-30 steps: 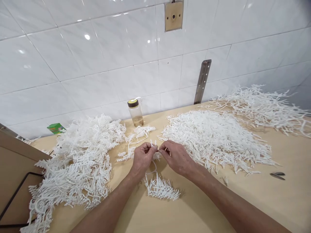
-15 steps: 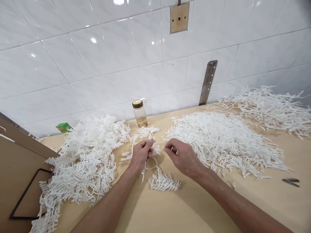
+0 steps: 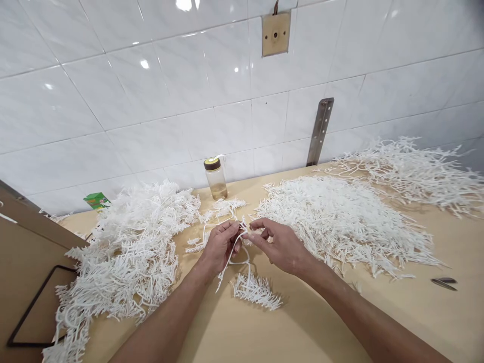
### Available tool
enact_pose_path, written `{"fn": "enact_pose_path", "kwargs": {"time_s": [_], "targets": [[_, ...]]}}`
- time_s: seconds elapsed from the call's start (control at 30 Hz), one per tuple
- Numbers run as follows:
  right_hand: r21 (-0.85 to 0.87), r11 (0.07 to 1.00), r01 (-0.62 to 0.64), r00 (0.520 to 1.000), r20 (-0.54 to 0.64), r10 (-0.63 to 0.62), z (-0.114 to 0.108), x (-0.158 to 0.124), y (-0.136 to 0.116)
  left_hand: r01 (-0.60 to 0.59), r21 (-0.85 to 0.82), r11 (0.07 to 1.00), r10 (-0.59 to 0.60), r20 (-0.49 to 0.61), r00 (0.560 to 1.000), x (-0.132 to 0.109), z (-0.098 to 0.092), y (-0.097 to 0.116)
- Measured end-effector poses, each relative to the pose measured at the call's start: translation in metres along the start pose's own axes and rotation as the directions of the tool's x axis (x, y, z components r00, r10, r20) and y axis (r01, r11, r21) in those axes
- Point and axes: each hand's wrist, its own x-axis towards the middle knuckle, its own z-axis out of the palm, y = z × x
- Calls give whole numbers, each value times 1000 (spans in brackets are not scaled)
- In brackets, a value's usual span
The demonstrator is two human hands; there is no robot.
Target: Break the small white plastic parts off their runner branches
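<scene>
The strand [image 3: 224, 274] was in the left hand [image 3: 219, 247], pinched by thumb and fingers, its long axis slanting leftward, away from the table's [image 3: 298, 330] far edge, to a loose end. Its upper part lay between the hands, the left nearer. The right hand [image 3: 282, 247] was just beside it, thumb and forefinger narrowly parted; whether they touched the strand, I could not tell. A sprig [image 3: 257, 291] lay on the hands' near side, opposite the far edge.

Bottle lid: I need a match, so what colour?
The lid has a dark brown side and yellow top; head view.
</scene>
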Motion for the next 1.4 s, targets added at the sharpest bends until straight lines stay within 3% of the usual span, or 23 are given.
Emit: {"fn": "enact_pose_path", "kwargs": {"time_s": [0.2, 0.37, 0.53, 0.77, 1.03, 1.2, 1.4], "targets": [[160, 981, -112, 993, 61, 104, -2, 1, 0, 20, -30, 999, -21, -24, 999, 4, -4, 0], [409, 883, -230, 970, 164, 177, -2, 2, 5, 27, 49, 998, -28, 26, 999, 0, -1, 6], [529, 813, -244, 969, 108, 221, 3, 4, 6, 58, 113, 992, -78, 178, 981, -6, 2, 8], [552, 804, -221, 971, 46, 236, 4, 5, 9, 90, 7, 996, -89, 220, 972, -6, 1, 9], [482, 853, -202, 969, -31, 247, 7, 4, 8, 113, 115, 987, -132, 178, 975, -9, 8, 4], [478, 852, -215, 958, -66, 279, 8, 4, 4, 50, 167, 985, -62, 67, 996, -11, 14, 1], [524, 823, -218, 968, 9, 251, 9, 5, 8, 1, 241, 970, 0, -3, 1000, -7, 11, -3]]}}
